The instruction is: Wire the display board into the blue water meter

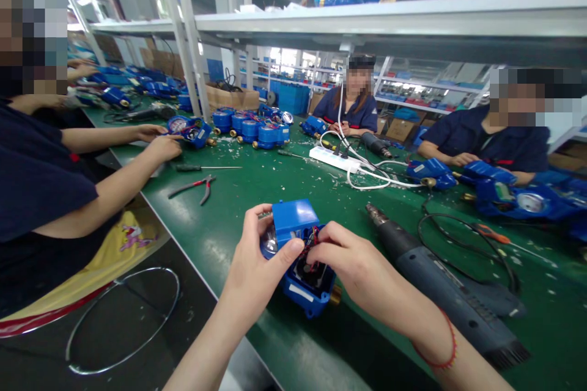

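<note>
A blue meter housing (306,296) with an open compartment sits at the near edge of the green table, a brass fitting on its right side. My left hand (257,259) grips its upper left part, thumb near the blue lid (296,214), which stands raised at the back. Inside the compartment are a dark part and thin red and black wires (313,238). My right hand (348,256) reaches in from the right, its thumb and fingertips pinched together at the wires; the fingers partly hide the spot they hold.
A heat gun (440,293) lies on the right. Cutters (204,186) and a screwdriver (188,168) lie at the left. Beyond are a white power strip (332,159), cables and blue meters (270,134). A co-worker (41,171) sits close at left; two people sit opposite.
</note>
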